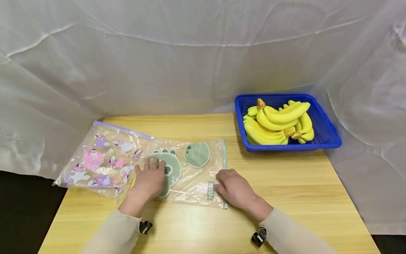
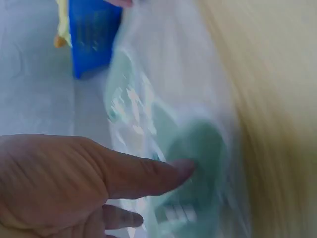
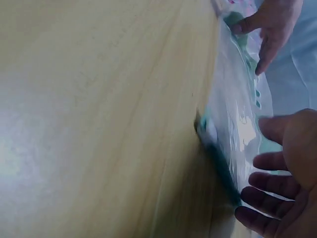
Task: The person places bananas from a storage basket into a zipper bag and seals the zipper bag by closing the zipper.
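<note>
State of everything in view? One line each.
Dinosaur-print zip bag: spread out; seal unclear
Purple-zip cartoon bag: spread out; seal unclear
Blue plastic basket: upright, holding bananas
Bananas: unpeeled, in bunches
Left hand: fingers extended over dinosaur-print zip bag
Right hand: fingers loosely bent at that bag's zip edge

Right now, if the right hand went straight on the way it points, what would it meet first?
Most likely the clear bag with green prints: in the head view the right hand points up-left across it, though whether it already touches is hard to judge.
</note>
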{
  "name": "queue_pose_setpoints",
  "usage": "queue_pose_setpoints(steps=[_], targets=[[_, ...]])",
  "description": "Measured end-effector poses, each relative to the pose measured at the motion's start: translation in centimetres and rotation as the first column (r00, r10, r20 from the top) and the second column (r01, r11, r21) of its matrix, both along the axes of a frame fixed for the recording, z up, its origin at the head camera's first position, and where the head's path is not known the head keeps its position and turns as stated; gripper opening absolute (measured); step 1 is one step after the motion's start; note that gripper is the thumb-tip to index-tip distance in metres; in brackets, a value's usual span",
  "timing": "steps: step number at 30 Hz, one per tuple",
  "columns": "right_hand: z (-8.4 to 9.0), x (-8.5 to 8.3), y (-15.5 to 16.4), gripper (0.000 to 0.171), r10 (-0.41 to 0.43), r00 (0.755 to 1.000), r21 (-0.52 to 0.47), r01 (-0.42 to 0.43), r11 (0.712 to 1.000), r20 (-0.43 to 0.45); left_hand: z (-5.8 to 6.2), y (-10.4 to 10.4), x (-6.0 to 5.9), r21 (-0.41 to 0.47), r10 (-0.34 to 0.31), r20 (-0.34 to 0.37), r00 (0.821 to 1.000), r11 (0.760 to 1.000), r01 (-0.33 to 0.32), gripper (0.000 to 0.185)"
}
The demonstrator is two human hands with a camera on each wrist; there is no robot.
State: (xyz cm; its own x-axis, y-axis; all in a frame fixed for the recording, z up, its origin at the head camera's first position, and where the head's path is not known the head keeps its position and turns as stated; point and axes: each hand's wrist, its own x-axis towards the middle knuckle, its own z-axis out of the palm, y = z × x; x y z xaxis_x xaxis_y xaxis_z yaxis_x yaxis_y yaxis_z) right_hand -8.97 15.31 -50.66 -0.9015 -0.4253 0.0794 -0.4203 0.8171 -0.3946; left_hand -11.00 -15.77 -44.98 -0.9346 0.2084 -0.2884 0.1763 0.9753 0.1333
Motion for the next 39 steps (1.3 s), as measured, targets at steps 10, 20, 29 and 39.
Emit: queue_pose_setpoints(steps=[10,20,29,39], targets=[[-1.0,-0.9,3.0,0.05,-0.216,0.974,0.017,0.218,0.976,-0.066,-1.8,10.4,-0.1,0.148,-0.144,-0.278,0.95,0.97,0.19,0.044],[-1.0,-0.5,3.9,0.063,-0.225,0.971,0.089,0.231,0.969,-0.076,-4.0,18.3,-2.3,-0.072,-0.179,-0.239,0.954,0.983,0.166,0.06],[-0.8,-0.3,3.7,0.061,-0.207,0.972,0.104,0.218,0.97,-0.106,-3.5,19.5,-2.9,-0.103,-0.08,-0.075,0.994,0.992,0.072,0.045],[0.9,-0.8,2.6,0.054,-0.232,0.97,-0.009,0.231,0.973,-0.071,1.3,17.8,-2.7,0.009,-0.035,-0.064,0.997,0.999,0.035,0.035]])
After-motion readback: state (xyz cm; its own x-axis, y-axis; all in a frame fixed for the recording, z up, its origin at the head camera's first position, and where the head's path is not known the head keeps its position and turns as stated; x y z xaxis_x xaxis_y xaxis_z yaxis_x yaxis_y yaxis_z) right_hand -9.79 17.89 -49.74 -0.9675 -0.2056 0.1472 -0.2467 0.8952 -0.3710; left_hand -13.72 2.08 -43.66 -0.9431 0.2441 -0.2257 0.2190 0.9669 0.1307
